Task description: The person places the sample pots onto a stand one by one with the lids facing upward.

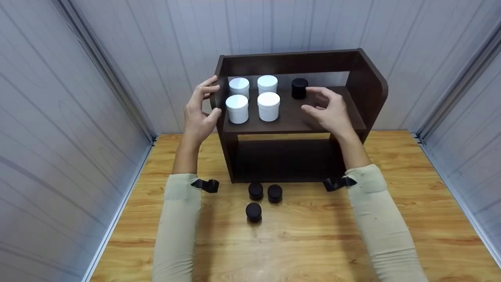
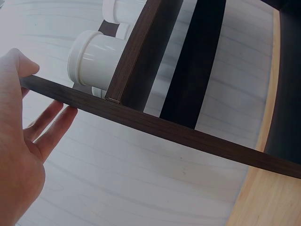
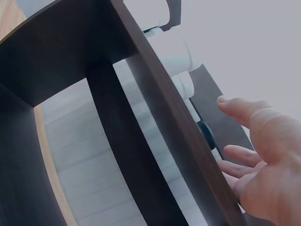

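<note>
My left hand (image 1: 200, 117) is at the left side panel (image 2: 155, 127) of a dark brown two-tier shelf, its thumb and fingers on either side of the panel's edge. My right hand (image 1: 328, 111) hovers over the right half of the upper board, thumb and fingers spread with nothing between them. Its fingertips are right beside a small black lidded jar (image 1: 299, 88) standing upright near the back. Several white lidded jars stand in two rows on the left half, one front jar (image 1: 268, 106) next to another (image 1: 237, 109). In the right wrist view the black jar (image 3: 206, 135) is mostly hidden behind the board.
Three black jars stand on the wooden floor before the shelf: one on the left (image 1: 255, 190), one on the right (image 1: 275, 193), one nearer (image 1: 254, 212). The shelf's right side panel (image 1: 368, 86) rises beside my right hand. Pale walls (image 1: 117, 23) enclose the space.
</note>
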`<move>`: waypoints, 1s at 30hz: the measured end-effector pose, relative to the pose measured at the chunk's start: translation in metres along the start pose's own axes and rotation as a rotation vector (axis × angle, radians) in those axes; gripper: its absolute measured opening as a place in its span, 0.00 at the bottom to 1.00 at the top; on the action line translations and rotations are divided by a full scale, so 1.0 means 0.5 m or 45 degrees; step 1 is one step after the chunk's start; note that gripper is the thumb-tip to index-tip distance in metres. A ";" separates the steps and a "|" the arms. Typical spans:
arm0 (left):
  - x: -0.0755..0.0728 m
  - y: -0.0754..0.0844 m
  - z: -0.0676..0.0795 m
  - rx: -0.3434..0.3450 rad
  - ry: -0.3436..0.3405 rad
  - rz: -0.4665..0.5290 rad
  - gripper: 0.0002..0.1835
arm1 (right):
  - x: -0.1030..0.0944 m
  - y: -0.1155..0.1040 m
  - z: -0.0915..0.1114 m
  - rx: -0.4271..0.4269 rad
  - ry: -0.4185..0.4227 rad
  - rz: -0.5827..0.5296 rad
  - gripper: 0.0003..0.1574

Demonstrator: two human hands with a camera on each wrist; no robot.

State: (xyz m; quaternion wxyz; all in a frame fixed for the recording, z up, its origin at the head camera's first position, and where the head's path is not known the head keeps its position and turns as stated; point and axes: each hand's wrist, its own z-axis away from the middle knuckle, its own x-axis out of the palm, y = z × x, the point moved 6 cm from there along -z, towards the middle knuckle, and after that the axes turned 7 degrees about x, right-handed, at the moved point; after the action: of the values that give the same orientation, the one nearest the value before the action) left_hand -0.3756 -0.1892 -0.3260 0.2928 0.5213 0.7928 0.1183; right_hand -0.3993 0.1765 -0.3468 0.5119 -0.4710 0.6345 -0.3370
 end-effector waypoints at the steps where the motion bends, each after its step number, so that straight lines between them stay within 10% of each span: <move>1: 0.000 0.000 0.000 -0.002 -0.001 -0.001 0.27 | -0.002 -0.001 0.005 -0.005 -0.001 0.006 0.35; 30: 0.002 -0.002 0.002 0.014 0.003 0.010 0.27 | -0.064 -0.015 0.166 -0.182 0.036 0.019 0.30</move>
State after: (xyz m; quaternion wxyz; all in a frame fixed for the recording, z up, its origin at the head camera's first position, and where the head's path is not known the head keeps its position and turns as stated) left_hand -0.3763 -0.1890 -0.3274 0.2886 0.5259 0.7917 0.1156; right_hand -0.3158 0.2085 -0.3499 0.4705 -0.4968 0.6676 -0.2934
